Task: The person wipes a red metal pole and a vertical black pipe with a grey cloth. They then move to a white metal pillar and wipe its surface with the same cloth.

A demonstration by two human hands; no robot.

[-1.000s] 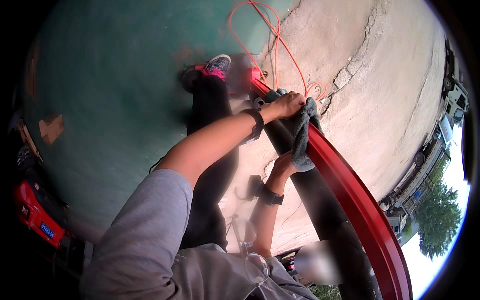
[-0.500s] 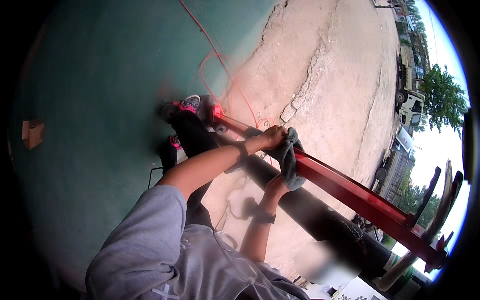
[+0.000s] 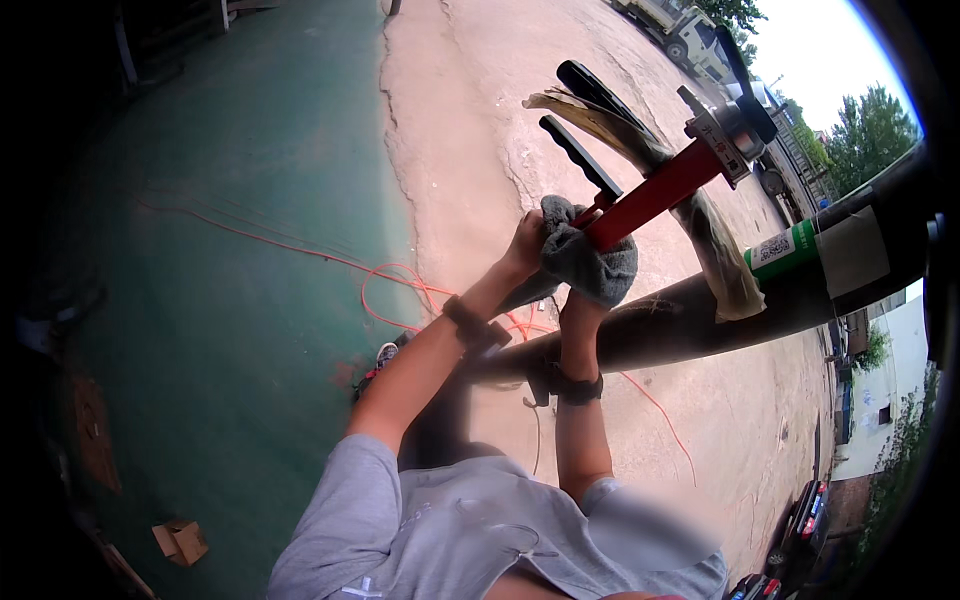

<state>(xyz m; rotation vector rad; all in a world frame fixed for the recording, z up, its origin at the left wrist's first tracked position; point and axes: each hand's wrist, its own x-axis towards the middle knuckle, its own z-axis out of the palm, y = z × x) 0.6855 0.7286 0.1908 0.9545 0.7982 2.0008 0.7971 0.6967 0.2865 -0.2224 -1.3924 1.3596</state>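
A red metal bar [image 3: 662, 195] slants up to the right, with a black-gripped lever [image 3: 582, 158] beside it and a crossbar handle [image 3: 715, 250] partly covered in torn brownish wrapping at its end. Around the bar's lower part is a bunched grey cloth [image 3: 592, 262]. On the cloth's left side, my left hand [image 3: 526, 246] grips it with bent fingers, partly hidden. From below, my right hand [image 3: 582, 308] is closed on the same cloth, which covers most of its fingers. The bar's lower end is hidden behind cloth and hands.
A thick black post [image 3: 670, 310] with a green label [image 3: 782, 250] runs close behind my right hand. An orange hose [image 3: 400, 285] loops over the green floor and cracked concrete. A cardboard box [image 3: 180, 541] lies lower left; a truck [image 3: 695, 40] stands far off.
Both hands and the grey cloth have moved up along the red bar, close to its levers. The view has swung, bringing the handle end nearer the middle.
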